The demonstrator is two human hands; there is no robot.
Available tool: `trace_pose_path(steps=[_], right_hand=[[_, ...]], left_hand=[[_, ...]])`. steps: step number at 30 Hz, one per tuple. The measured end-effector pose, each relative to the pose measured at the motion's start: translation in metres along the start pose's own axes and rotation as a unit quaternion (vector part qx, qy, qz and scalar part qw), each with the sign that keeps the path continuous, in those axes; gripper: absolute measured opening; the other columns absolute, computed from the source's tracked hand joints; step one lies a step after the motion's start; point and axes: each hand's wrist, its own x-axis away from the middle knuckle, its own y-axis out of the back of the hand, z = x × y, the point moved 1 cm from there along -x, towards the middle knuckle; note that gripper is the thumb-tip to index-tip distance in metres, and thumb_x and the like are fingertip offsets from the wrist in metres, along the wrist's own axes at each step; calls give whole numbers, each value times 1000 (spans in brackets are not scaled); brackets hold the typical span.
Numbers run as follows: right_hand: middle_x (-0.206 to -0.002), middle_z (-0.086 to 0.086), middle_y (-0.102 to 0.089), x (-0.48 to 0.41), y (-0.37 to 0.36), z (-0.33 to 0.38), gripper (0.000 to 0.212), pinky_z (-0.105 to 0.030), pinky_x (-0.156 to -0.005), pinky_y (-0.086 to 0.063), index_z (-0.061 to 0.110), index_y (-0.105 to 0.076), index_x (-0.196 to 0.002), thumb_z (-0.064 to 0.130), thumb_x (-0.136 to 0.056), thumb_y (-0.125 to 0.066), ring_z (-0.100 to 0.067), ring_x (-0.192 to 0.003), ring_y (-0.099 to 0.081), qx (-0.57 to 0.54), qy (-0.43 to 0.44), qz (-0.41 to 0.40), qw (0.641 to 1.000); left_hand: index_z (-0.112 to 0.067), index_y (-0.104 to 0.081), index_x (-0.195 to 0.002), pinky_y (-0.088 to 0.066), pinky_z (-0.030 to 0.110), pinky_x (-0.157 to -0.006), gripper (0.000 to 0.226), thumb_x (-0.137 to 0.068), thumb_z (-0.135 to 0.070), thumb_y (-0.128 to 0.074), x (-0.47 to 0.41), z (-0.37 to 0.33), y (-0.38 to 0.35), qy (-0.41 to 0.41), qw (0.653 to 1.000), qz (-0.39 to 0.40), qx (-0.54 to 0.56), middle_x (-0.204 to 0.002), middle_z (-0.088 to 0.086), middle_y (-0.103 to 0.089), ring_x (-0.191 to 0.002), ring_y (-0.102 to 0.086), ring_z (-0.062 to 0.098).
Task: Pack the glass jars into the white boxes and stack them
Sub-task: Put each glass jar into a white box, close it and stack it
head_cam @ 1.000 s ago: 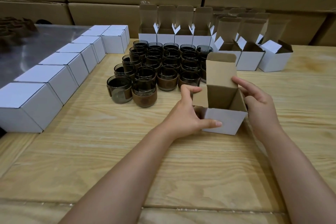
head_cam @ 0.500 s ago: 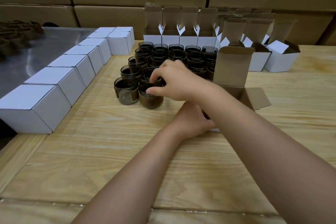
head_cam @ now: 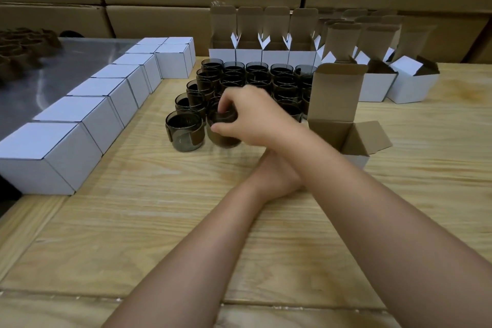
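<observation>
Right hand point(head_cam: 255, 117) crosses over and clamps thumb and curled fingertips round the top of the front jar point(head_cam: 225, 132). The jar stands upright on the wooden table point(head_cam: 133, 221) at the near edge of the jar cluster point(head_cam: 266, 74), mouth up and axis vertical, just beside its neighbour point(head_cam: 185, 130). It's glass, so likely weighty, slick and breakable, and the brown band round its belly looks a surer hold than the bare rim. Left hand point(head_cam: 277, 176) sits under the right forearm next to the open white box point(head_cam: 336, 104), its grip impossible to tell.
</observation>
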Motion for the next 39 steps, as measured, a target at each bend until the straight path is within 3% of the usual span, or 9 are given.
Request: trace_pose_path(steps=[1, 3, 5, 7, 12, 20, 26, 32, 39], right_hand=[[-104, 4, -52, 4, 10, 0, 35, -22, -73, -43, 23, -58, -109, 39, -81, -72, -13, -96, -51, -24, -6, -24, 999], [-93, 12, -51, 14, 33, -2, 43, -15, -60, -39, 26, -55, -113, 41, -77, -75, -3, -83, -50, -75, -29, -60, 995], [-93, 13, -53, 24, 58, -9, 50, -17, -59, -41, 28, -53, -116, 44, -74, -77, -2, -84, -52, -96, -48, -72, 992], [-99, 10, -55, 36, 79, -19, 55, -18, -60, -40, 30, -53, -119, 47, -72, -76, -4, -90, -54, -81, -65, -67, 992], [-95, 10, -57, 59, 106, -48, 60, -22, -68, -43, 27, -57, -121, 43, -68, -79, -4, -89, -55, -83, -129, -45, 987], [-91, 12, -56, 70, 100, -80, 49, -21, -60, -38, 25, -60, -113, 41, -71, -78, -4, -81, -52, -82, -189, -55, 977], [-111, 3, -57, 70, 91, -87, 58, -33, -67, -55, 24, -56, -121, 40, -71, -80, -18, -93, -58, -40, -222, -19, 974], [-106, 4, -54, 66, 72, -88, 62, -30, -78, -38, 25, -54, -118, 52, -67, -78, -19, -114, -44, 58, -239, 27, 969], [-106, 7, -57, 65, 78, -86, 54, -26, -70, -41, 24, -59, -113, 55, -70, -73, -14, -99, -51, 72, -227, 102, 966]], left_hand=[[1, -45, -131, -38, 3, -69, 54, -84, -15, -66, 1, -5, 2, -11, 999, -18, 44, -105, 1, -60, -103, -51, -17], [-16, -30, -132, -44, 12, -79, 77, -73, -33, -77, -1, -9, 2, -30, 996, -26, 75, -109, -12, -54, -97, -50, -15], [-43, -14, -118, -37, -2, -76, 87, -66, -40, -84, -1, -12, 4, -5, 993, -35, 112, -115, -33, -38, -96, -43, -22], [-44, -15, -118, -31, -10, -67, 89, -65, -38, -86, 1, -9, 4, -13, 988, -37, 149, -106, -45, -31, -89, -38, -34], [-38, -22, -114, -53, 18, -83, 81, -67, -27, -87, -1, -7, 4, -17, 980, -35, 196, -116, -19, -52, -101, -59, -3], [-34, -22, -121, -50, 38, -97, 86, -66, -26, -87, 0, -9, 6, -24, 977, -37, 210, -122, -13, -46, -115, -55, 14], [-36, -21, -120, -49, 37, -98, 86, -66, -26, -87, -1, -9, 6, -21, 979, -44, 197, -121, -12, -46, -116, -53, 14], [-35, -21, -119, -51, 37, -96, 85, -66, -28, -87, -2, -8, 5, -29, 980, -52, 188, -114, -22, -41, -111, -52, 6], [-36, -21, -119, -51, 41, -95, 86, -65, -28, -88, -3, -6, 5, -26, 980, -47, 194, -121, -11, -45, -114, -54, 15]])
